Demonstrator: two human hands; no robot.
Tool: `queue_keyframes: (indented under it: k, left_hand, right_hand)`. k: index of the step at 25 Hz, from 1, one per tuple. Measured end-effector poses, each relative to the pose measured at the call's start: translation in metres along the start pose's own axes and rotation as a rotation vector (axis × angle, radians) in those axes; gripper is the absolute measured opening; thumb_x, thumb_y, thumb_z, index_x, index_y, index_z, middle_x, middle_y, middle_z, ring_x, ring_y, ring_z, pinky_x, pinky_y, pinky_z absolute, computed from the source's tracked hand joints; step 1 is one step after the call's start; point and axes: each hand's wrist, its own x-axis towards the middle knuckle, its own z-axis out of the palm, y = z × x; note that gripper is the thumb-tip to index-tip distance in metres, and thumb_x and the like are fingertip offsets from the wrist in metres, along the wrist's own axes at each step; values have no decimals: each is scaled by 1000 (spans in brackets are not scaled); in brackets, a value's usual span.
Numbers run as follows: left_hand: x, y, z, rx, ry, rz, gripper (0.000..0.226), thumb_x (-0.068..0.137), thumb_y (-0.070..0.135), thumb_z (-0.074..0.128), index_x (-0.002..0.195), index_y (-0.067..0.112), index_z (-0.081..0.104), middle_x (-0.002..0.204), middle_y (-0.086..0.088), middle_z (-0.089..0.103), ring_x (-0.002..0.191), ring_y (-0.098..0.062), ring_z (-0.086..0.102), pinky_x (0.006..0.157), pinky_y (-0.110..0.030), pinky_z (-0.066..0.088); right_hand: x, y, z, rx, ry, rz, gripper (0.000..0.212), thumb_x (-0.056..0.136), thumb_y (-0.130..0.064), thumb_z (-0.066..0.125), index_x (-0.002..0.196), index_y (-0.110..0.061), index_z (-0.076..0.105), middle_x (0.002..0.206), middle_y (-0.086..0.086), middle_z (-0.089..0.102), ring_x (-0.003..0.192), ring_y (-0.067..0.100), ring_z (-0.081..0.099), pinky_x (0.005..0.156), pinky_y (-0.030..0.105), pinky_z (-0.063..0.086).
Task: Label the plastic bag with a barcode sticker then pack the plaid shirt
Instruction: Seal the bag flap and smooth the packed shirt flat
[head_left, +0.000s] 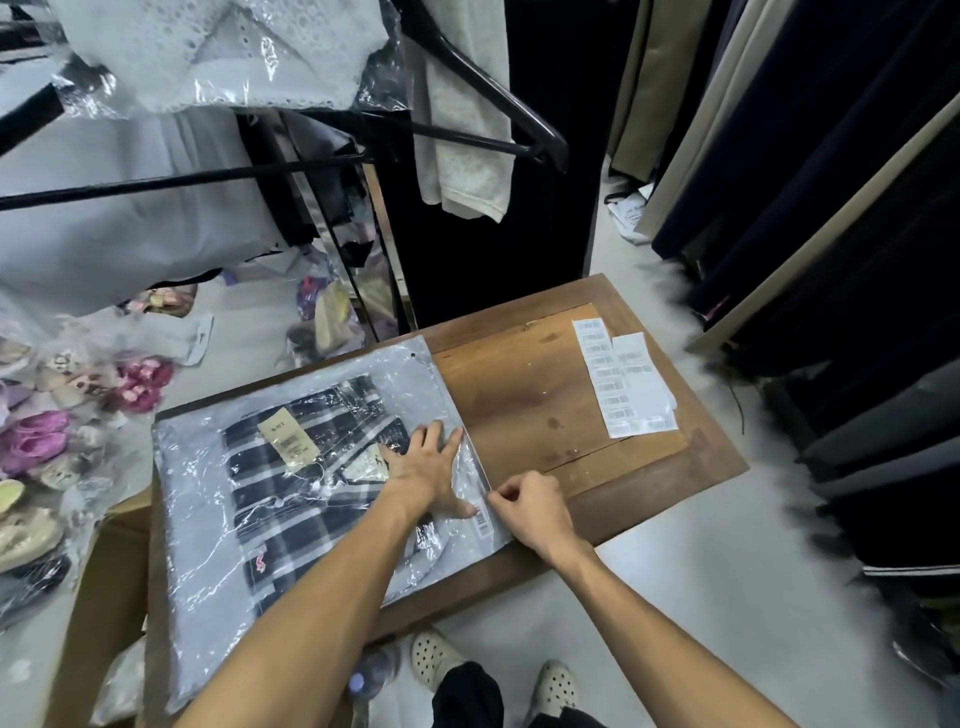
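A clear plastic bag (197, 499) lies flat on the wooden table (524, 405), and the folded navy-and-white plaid shirt (291, 493) with a beige tag is inside it. My left hand (428, 467) presses flat on the bag's right part, fingers spread. A white barcode sticker (483, 517) sits on the bag near its right edge. My right hand (530, 512) rests at that edge with thumb and forefinger pinched together beside the sticker.
Sheets of barcode stickers (623, 376) lie on the table's right side. Bagged shoes (47, 441) pile up at the left by a cardboard box (109, 587). Hanging clothes and a black hanger (493, 104) crowd above and to the right. A water bottle (371, 675) stands by my feet.
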Motion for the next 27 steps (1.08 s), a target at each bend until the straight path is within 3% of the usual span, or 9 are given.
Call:
queue_keyframes:
  k: [9, 12, 16, 18, 20, 22, 23, 25, 27]
  left_hand:
    - [0, 0, 0, -11, 1, -12, 129, 71, 75, 71, 159, 34, -15, 169, -2, -15, 157, -26, -8, 114, -77, 15]
    - [-5, -4, 2, -49, 70, 5, 127, 67, 79, 71, 159, 39, -8, 170, 0, -6, 157, -25, 1, 116, -72, 18]
    - [-7, -27, 13, -256, 243, 49, 121, 57, 93, 61, 158, 46, 11, 165, -4, 15, 150, -29, 21, 115, -63, 28]
    - [-3, -51, 13, -441, 354, 63, 105, 67, 90, 58, 155, 43, 26, 158, -9, 28, 143, -31, 32, 115, -57, 34]
    - [2, -79, 6, -477, 432, 40, 70, 84, 69, 61, 145, 37, 47, 151, -10, 40, 137, -31, 40, 114, -54, 36]
    - [7, -114, 2, -366, 437, -16, 48, 88, 53, 57, 136, 43, 56, 155, -5, 39, 143, -31, 35, 118, -59, 27]
    - [10, -131, 3, -310, 398, -28, 46, 90, 54, 53, 136, 50, 52, 161, -3, 32, 148, -33, 27, 119, -64, 17]
    - [17, -157, 8, -234, 301, -19, 51, 92, 63, 44, 142, 62, 37, 168, 1, 15, 154, -36, 11, 116, -72, 5]
    - [21, -166, 12, -223, 255, -3, 53, 92, 67, 40, 144, 65, 28, 168, 2, 10, 154, -37, 7, 116, -76, 9]
  right_hand:
    - [-34, 29, -5, -80, -37, -76, 25, 77, -42, 66, 78, -19, 75, 82, -6, 67, 79, 17, 66, 75, 29, 51]
    - [-27, 22, -23, -248, -177, -141, 31, 77, -45, 62, 80, -18, 76, 82, -2, 72, 81, 19, 68, 74, 28, 52]
    - [11, 0, -57, -422, -465, -24, 31, 76, -48, 64, 81, -21, 80, 67, 3, 76, 59, 9, 67, 60, 24, 50]
    - [32, -8, -67, -407, -373, 40, 31, 80, -50, 66, 83, -23, 81, 72, -2, 76, 65, 9, 68, 63, 24, 47]
    - [48, -12, -69, -335, -51, 90, 33, 87, -50, 65, 94, -21, 79, 91, -6, 72, 89, 18, 71, 73, 27, 49]
    - [56, -25, -55, -268, 250, 60, 32, 96, -43, 58, 114, -21, 72, 113, 0, 67, 106, 26, 67, 85, 34, 51]
    - [56, -35, -44, -263, 302, -6, 32, 98, -41, 55, 121, -22, 68, 117, 0, 64, 108, 26, 66, 88, 37, 52]
    - [47, -58, -13, -295, 234, -195, 30, 100, -39, 53, 123, -25, 65, 114, -3, 59, 100, 18, 64, 86, 37, 56]
    - [32, -79, 22, -318, 83, -329, 29, 100, -41, 51, 121, -26, 63, 110, -3, 54, 97, 15, 58, 85, 38, 57]
